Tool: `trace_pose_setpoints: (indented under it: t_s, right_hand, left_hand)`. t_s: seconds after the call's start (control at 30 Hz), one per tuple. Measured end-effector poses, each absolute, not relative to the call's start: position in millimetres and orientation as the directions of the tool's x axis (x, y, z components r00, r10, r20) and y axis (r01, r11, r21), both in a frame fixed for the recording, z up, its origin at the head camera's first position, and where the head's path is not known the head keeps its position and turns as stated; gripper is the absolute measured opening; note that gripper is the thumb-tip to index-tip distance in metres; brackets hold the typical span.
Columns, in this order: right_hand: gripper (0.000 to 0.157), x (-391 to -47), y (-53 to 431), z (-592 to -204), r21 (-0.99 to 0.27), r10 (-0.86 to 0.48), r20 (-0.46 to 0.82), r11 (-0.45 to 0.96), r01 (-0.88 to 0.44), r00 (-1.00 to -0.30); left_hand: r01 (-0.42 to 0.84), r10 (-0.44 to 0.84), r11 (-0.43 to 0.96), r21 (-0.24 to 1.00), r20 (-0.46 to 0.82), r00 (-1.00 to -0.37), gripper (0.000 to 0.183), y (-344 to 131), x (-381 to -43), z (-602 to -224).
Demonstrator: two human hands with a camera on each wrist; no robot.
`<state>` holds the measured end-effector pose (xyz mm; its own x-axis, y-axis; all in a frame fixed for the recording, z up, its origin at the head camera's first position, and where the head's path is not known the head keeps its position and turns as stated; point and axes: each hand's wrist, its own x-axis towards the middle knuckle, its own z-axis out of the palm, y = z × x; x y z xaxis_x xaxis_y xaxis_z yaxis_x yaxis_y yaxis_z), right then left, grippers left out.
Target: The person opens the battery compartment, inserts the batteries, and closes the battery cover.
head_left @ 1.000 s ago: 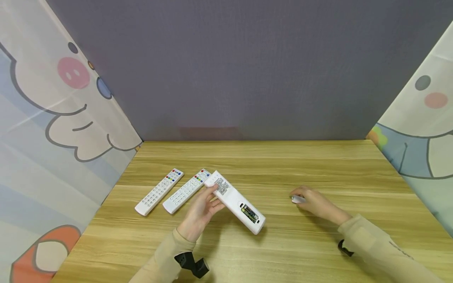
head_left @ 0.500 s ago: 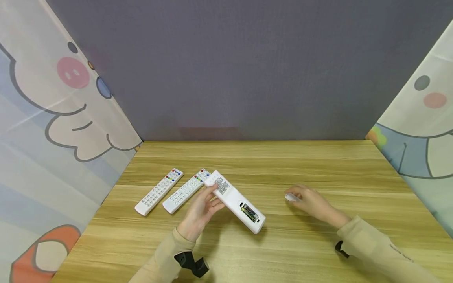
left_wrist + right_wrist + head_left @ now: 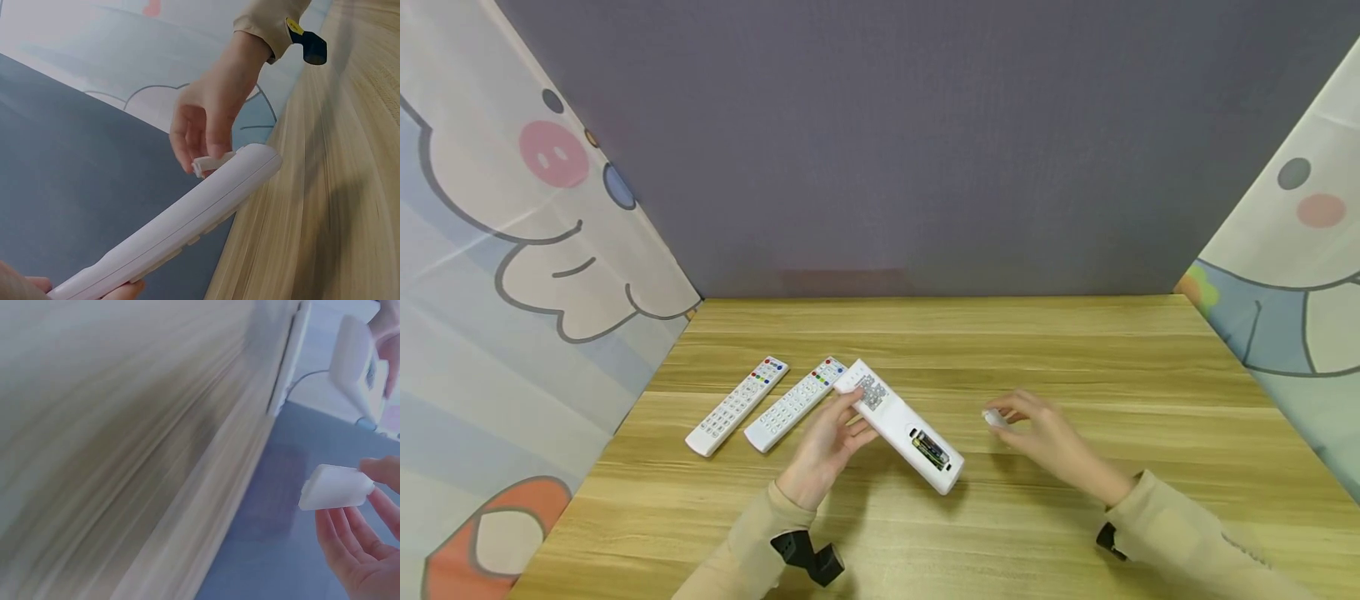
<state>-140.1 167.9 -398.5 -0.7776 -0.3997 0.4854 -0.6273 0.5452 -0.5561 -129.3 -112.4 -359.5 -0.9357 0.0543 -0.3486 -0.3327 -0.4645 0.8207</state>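
Observation:
My left hand (image 3: 822, 454) grips a white remote control (image 3: 895, 423) by its upper end, back side up, tilted above the table. Its battery compartment stands uncovered, and batteries (image 3: 931, 450) lie inside. To the right, my right hand (image 3: 1037, 429) pinches a small white battery cover (image 3: 996, 418) between thumb and fingers. In the right wrist view the battery cover (image 3: 336, 487) is seen broad side on. A short gap separates cover and remote in the head view.
Two more white remotes, one at the far left (image 3: 737, 407) and one beside the left hand (image 3: 796, 405), lie buttons up on the wooden table (image 3: 1075, 333). A dark grey panel (image 3: 925, 150) rises behind the table. Printed curtains (image 3: 475, 250) hang at both sides.
My right hand has lifted off the table and moved left with the battery cover, closer to the remote. The left hand and its remote have stayed almost still.

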Motion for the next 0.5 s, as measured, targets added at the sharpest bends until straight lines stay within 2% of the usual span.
trace_pose_setpoints:
  t_s: [0.13,0.5]
  right_hand:
    - [0.030,-132.5,159.4,-392.5,-0.606,-0.370,0.477,0.518,-0.603,-0.797]
    - [0.036,-116.4,139.8,-389.4,-0.665,-0.300,0.584,0.356,-0.657,-0.754]
  left_hand:
    - [-0.340,0.056,-0.485,0.806,-0.359,-0.932,0.036,-112.1,-130.5,-359.2]
    - [-0.337,0.056,-0.497,0.800,-0.358,-0.932,0.031,-111.0,-130.1,-359.1]
